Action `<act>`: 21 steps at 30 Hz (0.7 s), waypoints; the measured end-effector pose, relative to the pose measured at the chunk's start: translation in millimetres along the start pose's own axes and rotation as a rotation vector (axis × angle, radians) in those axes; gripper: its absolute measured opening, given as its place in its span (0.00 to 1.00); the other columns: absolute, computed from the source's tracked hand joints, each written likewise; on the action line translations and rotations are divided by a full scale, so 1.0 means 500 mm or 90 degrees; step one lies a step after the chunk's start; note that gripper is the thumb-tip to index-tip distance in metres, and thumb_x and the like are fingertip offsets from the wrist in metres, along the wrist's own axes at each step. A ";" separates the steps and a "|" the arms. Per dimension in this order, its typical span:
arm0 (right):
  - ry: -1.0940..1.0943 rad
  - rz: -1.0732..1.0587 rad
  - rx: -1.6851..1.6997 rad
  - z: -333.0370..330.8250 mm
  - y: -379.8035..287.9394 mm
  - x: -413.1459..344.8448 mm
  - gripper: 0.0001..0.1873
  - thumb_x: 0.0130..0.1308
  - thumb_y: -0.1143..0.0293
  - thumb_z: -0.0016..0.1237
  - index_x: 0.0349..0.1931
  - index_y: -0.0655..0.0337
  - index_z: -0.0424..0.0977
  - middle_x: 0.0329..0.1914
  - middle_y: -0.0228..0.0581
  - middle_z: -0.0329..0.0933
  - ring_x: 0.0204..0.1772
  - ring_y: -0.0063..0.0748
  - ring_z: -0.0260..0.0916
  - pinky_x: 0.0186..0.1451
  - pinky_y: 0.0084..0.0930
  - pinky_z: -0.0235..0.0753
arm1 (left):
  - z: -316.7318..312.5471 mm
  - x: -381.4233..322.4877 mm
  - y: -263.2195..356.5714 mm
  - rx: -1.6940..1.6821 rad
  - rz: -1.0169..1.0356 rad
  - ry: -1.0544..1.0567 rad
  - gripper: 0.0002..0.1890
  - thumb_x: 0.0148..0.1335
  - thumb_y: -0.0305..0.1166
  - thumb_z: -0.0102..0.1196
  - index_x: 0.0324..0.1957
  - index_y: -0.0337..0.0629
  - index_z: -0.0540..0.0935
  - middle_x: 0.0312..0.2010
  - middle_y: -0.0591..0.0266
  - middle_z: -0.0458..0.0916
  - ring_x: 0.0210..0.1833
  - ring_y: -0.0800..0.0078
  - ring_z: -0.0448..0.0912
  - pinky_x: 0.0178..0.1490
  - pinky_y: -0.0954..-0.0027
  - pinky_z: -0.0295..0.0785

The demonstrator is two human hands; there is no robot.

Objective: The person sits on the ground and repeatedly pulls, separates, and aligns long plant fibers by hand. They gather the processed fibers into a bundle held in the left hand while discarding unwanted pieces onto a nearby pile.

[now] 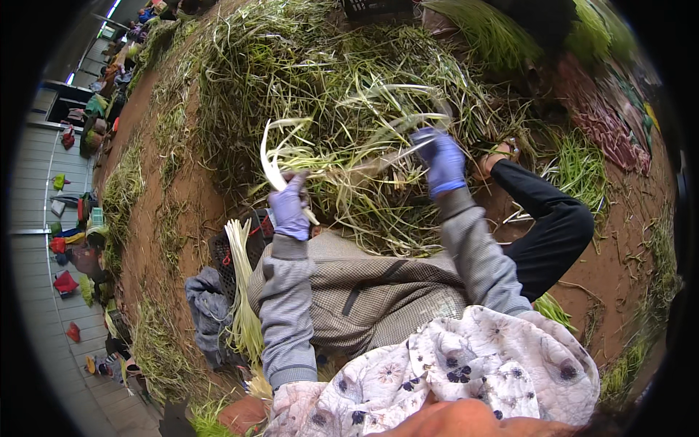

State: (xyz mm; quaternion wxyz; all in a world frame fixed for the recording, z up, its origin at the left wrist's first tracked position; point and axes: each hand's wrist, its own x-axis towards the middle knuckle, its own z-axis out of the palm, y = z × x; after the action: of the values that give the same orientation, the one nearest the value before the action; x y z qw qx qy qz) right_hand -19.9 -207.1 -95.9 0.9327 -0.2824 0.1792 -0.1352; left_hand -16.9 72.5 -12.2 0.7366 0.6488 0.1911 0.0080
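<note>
My left hand [291, 206], in a purple glove, is closed around a few long white-and-green stalks [268, 158], likely garlic chives or a similar vegetable. Their pale ends poke out below my fist and the leaves trail to the right. My right hand [441, 159], gloved too, is raised over the heap to the right and blurred by motion. Thin leaf strands show at its fingers; whether it grips them is unclear. Beneath both hands lies a big heap of green and yellowed leaves [338, 104]. A bundle of pale trimmed stalks [240, 284] lies beside my left forearm.
A black plastic crate [221, 254] and a grey cloth [207, 311] are at my left. Another person's leg in black trousers [551, 218] reaches in from the right. Green bunches [486, 33] and pinkish sacking [606, 120] lie upper right. Leaf litter covers parts of the brown floor [180, 240].
</note>
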 end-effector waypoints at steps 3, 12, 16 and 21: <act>0.244 -0.169 0.203 -0.135 -0.196 0.099 0.07 0.61 0.73 0.40 0.28 0.62 0.72 0.25 0.34 0.74 0.26 0.25 0.72 0.28 0.17 0.75 | -0.059 0.030 0.006 -0.022 0.116 0.097 0.10 0.50 0.27 0.60 0.33 0.37 0.74 0.21 0.64 0.75 0.14 0.87 0.66 0.10 0.87 0.56; 0.025 0.047 -0.090 0.031 -0.070 0.070 0.11 0.63 0.63 0.43 0.39 0.60 0.70 0.16 0.15 0.57 0.15 0.06 0.49 0.15 0.05 0.51 | -0.009 0.019 -0.001 0.027 -0.147 -0.301 0.16 0.58 0.43 0.51 0.41 0.42 0.75 0.32 0.63 0.79 0.27 0.78 0.76 0.21 0.80 0.68; 0.009 0.068 -0.062 0.170 0.106 0.013 0.10 0.64 0.62 0.42 0.37 0.58 0.72 0.18 0.21 0.64 0.15 0.08 0.53 0.15 0.05 0.54 | 0.088 -0.058 -0.071 -0.032 -0.195 -0.349 0.17 0.58 0.43 0.52 0.40 0.40 0.73 0.29 0.61 0.79 0.20 0.78 0.77 0.14 0.84 0.63; -0.194 -0.084 -0.591 0.139 0.164 0.112 0.12 0.63 0.60 0.43 0.34 0.58 0.76 0.27 0.33 0.75 0.26 0.22 0.69 0.29 0.21 0.71 | 0.078 -0.046 -0.031 -0.071 -0.225 -0.316 0.16 0.59 0.42 0.51 0.42 0.39 0.72 0.23 0.64 0.77 0.16 0.82 0.72 0.12 0.85 0.61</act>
State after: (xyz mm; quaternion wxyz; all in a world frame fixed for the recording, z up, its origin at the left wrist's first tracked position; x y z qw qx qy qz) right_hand 71.2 -127.7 -103.5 0.7134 -0.6955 0.0638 -0.0566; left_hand -30.6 27.0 -17.3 0.7853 0.5460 0.1145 -0.2685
